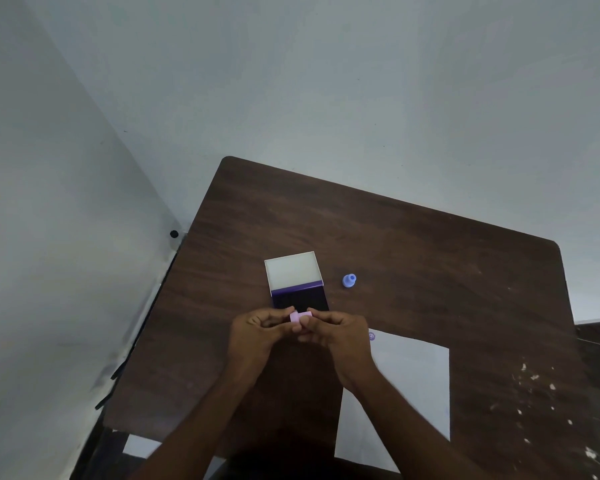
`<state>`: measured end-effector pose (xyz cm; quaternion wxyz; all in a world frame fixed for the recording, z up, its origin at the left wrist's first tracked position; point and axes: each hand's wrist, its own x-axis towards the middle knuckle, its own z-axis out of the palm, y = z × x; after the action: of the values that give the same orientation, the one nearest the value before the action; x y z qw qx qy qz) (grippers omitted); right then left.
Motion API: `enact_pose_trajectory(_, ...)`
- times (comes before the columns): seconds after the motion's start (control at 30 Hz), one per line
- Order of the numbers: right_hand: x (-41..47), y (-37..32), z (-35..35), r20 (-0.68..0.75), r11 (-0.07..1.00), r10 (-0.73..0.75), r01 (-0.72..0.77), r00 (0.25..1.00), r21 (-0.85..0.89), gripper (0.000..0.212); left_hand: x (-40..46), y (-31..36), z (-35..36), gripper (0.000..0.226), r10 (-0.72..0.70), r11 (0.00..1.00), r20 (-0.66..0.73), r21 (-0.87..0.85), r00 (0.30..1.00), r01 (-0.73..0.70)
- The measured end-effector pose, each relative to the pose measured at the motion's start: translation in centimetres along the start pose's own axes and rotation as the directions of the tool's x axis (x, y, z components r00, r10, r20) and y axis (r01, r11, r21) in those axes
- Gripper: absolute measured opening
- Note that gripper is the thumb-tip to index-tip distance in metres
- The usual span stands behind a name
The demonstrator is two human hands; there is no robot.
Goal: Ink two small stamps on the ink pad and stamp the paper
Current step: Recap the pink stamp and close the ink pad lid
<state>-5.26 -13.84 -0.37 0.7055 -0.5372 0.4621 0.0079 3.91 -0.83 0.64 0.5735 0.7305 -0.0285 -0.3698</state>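
Pink stamp (298,317) pinched between left hand (257,332) and right hand (340,336) | open ink pad (300,296) just beyond | paper (409,382) at right

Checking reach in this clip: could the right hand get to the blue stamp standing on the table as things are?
Probably yes. The blue stamp stands alone on bare table, right of the ink pad, with nothing between it and the right hand. That hand would first have to let go of the pink stamp, which both hands pinch.

place: plain room, kind unclear | cues: bare grey walls (291,81), worn wooden table (413,244)
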Motion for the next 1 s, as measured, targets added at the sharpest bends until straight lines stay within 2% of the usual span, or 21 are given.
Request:
enact_pose_trajectory(0.07,0.2,-0.4,-0.3,0.016,0.999,-0.03,0.029,0.999,0.041,0.042,0.3,0.0,0.2,0.025,0.01,0.999,0.01,0.033,1.0,-0.011)
enact_pose_trajectory(0.17,0.2,-0.3,-0.5,-0.005,0.99,-0.034,0.034,0.999,0.137,0.031,0.8,0.3,0.5,0.031,0.02,0.996,0.028,0.087,0.999,-0.022)
enact_pose_trajectory(0.33,0.8,0.1,-1.9,-0.178,0.963,0.019,0.03,0.984,0.268,0.025,0.9,0.8,1.5,0.042,0.057,0.996,-0.011,0.068,0.998,-0.056)
enact_pose_trajectory(0.43,1.5,-0.2,-4.0,-0.334,0.991,-0.035,0.076,0.942,0.111,0.016,1.3,0.5,2.3,0.027,0.031,0.997,-0.033,0.069,0.999,-0.029)
enact_pose_trajectory(0.57,2.8,-0.9,-6.3,-0.469,0.994,-0.102,0.078,0.878,-0.07,0.022,1.9,-0.1,3.9,0.019,0.085,0.963,-0.062,0.26,0.994,-0.066)
enact_pose_trajectory(0.7,3.6,-1.2,-6.8,-0.507,0.975,-0.195,0.108,0.84,-0.196,0.018,3.5,-0.3,7.1,0.023,0.057,0.895,-0.004,0.444,0.998,-0.049)
enact_pose_trajectory(0.83,4.7,-1.3,-7.0,-0.52,0.946,-0.245,0.084,0.818,-0.313,0.009,4.7,0.1,10.2,0.018,0.033,0.872,-0.056,0.49,0.998,-0.001)
enact_pose_trajectory(1.0,6.3,-1.3,-7.2,-0.462,0.891,-0.266,0.032,0.846,-0.454,0.024,5.5,0.1,11.1,0.014,0.05,0.841,-0.059,0.54,0.997,-0.01)
